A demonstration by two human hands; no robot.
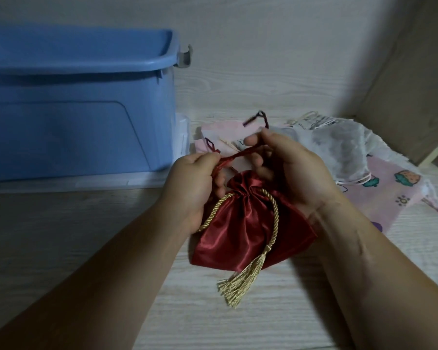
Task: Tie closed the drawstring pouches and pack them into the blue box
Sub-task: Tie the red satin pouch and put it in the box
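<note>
the red satin pouch (240, 233) lay in the middle of the frame on the pale wooden surface (238, 324), its neck gathered in and pointing toward the top of the frame. just above that neck a red drawstring (240, 154) ran taut between the two hands.

i saw the left hand (190, 183), at the left of the neck, pinching one end of the drawstring between curled thumb and forefinger, the other fingers folded in beneath. the right hand (296, 170), at the right of the neck, pinched the other end between thumb and fingertip, its lower fingers loosely curled close over the top of the pouch. whether a knot had formed i could not tell.

a gold twisted cord (273, 210) looped across the front of the pouch and ended in a gold tassel (240, 281), which spilled off the lower edge onto the wood.

behind the hands lay a pale pink pouch (220, 135) with a dark cord (258, 117). right of it a white mesh pouch (339, 147) lay crumpled, partly over a pink printed pouch (394, 188) at the right of the frame.

the blue box (79, 107) stood open in the upper left, well apart from the red pouch, on a clear plastic piece (183, 132). its inside was out of my sight.
</note>
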